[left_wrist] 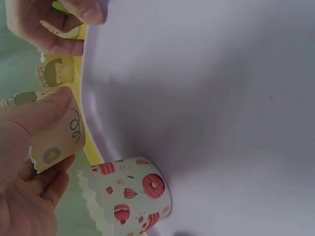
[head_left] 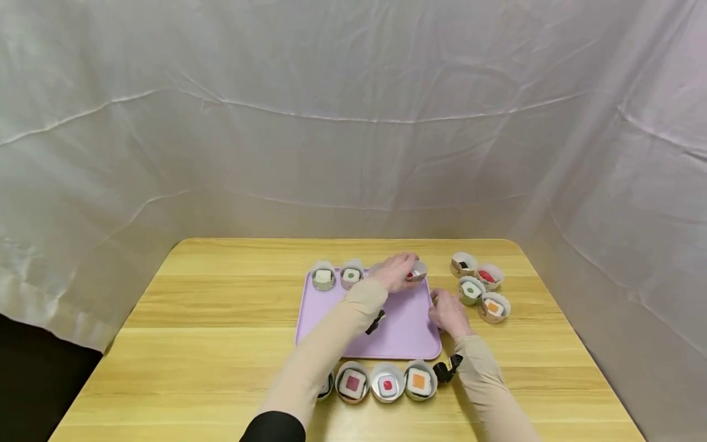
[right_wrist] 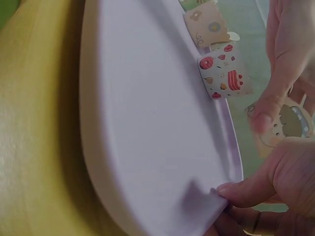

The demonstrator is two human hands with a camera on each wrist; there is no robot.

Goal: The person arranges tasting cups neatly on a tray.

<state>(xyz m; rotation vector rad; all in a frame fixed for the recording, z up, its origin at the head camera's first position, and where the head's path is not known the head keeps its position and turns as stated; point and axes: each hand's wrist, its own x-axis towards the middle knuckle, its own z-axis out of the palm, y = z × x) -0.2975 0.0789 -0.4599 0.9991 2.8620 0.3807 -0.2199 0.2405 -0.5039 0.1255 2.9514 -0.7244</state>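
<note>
A lilac tray lies on the wooden table. Over its far right corner my left hand holds a beige patterned paper baking cup, thumb on one side and fingers on the other. Something red and white shows inside that cup in the head view. My right hand pinches the tray's right rim, with the thumb on top and fingers beneath. Along the far rim stand a cup with a pale square piece, one with a green-centred piece, and a red-patterned cup mostly hidden by my left hand.
Right of the tray cluster several filled cups, among them one with an orange-centred piece and one with a red piece. In front stand more cups in a row, including a red-centred one. Light fabric hangs behind the table.
</note>
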